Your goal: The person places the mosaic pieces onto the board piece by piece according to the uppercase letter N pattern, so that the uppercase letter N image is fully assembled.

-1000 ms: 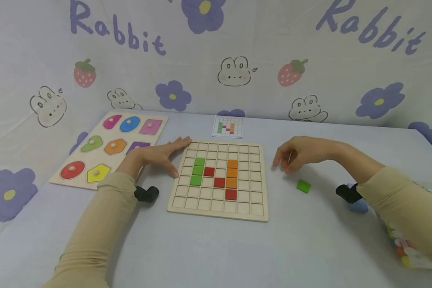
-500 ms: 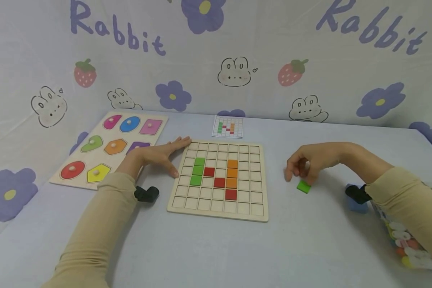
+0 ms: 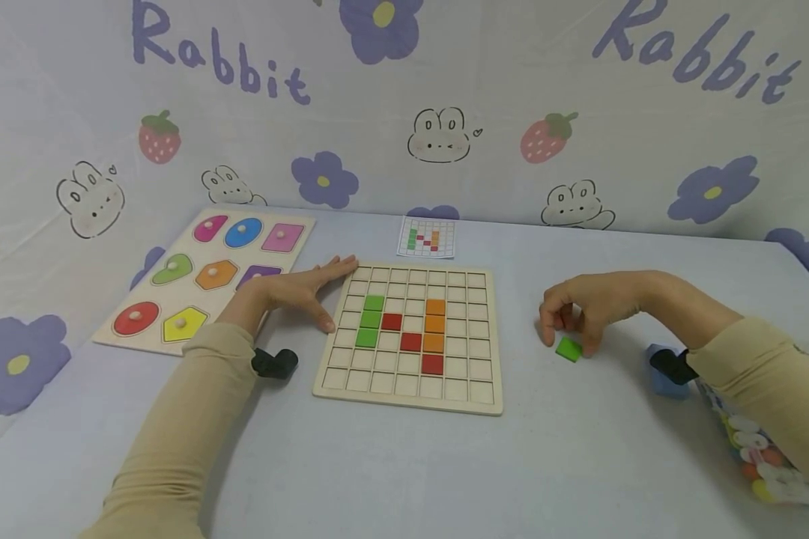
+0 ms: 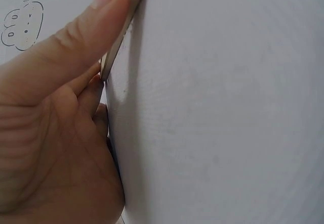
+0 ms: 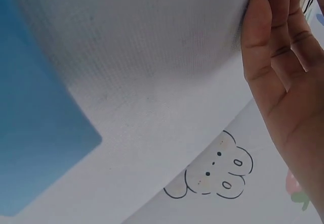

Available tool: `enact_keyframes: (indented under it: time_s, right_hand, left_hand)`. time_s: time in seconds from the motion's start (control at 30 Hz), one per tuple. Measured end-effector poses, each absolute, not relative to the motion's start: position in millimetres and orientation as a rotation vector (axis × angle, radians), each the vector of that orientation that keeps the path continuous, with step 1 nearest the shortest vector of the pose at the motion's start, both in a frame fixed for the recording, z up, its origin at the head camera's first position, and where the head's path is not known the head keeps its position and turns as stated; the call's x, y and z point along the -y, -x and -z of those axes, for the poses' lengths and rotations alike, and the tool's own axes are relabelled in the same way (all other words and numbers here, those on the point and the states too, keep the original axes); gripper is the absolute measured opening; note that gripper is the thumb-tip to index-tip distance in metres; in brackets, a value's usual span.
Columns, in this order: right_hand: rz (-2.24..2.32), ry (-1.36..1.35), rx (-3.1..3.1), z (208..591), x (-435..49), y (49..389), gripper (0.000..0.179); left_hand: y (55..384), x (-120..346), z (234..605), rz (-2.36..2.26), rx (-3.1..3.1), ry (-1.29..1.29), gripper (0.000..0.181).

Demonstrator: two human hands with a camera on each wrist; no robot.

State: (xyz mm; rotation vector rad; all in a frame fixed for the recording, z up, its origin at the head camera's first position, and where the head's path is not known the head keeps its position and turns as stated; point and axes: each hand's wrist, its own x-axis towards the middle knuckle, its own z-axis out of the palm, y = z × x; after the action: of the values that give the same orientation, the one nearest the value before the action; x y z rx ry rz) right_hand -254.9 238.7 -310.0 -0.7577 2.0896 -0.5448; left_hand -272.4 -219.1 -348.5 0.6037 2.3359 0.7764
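My left hand lies spread at the left side of a wooden grid board, its thumb and fingertips touching the edge. In the left wrist view the thumb overlaps that edge. Green tiles, red tiles and orange tiles fill some of the squares. To the right of the board, my right hand reaches down over a loose green tile. Thumb and index finger stand on either side of this tile, which lies flat on the table. The right wrist view does not show the tile.
A pattern card lies behind the board. At the left is a knobbed shape puzzle. A blue block and a bag of colourful pieces are partly hidden by the right forearm. A printed cloth backs the table.
My right hand has moved right and down to the loose green tile, its fingers now straddling it. The left hand, board and tiles have stayed still.
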Motion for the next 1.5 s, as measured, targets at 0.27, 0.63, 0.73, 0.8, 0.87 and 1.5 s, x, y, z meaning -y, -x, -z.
enact_keyframes:
  time_s: [0.27, 0.63, 0.73, 0.8, 0.87, 1.5]
  right_hand:
    - [0.536, 0.784, -2.149, 313, -240, 251, 0.037]
    - [0.481, 0.788, -2.215, 309, -232, 251, 0.029]
    - [0.467, 0.778, -2.244, 307, -229, 252, 0.026]
    - [0.461, 0.772, -2.263, 305, -226, 253, 0.023]
    - [0.471, 0.769, -2.272, 304, -222, 254, 0.021]
    - [0.656, 0.904, -2.168, 300, -158, 247, 0.018]
  left_hand:
    - [272, 217, 349, -0.763, -2.339, -0.606, 0.120]
    - [272, 219, 350, -0.764, -2.346, -0.597, 0.120]
    - [272, 220, 350, -0.762, -2.348, -0.599, 0.119]
    - [272, 220, 351, -0.760, -2.350, -0.601, 0.119]
    - [272, 220, 351, -0.758, -2.353, -0.606, 0.119]
    - [273, 221, 352, -0.780, -2.341, -0.612, 0.121]
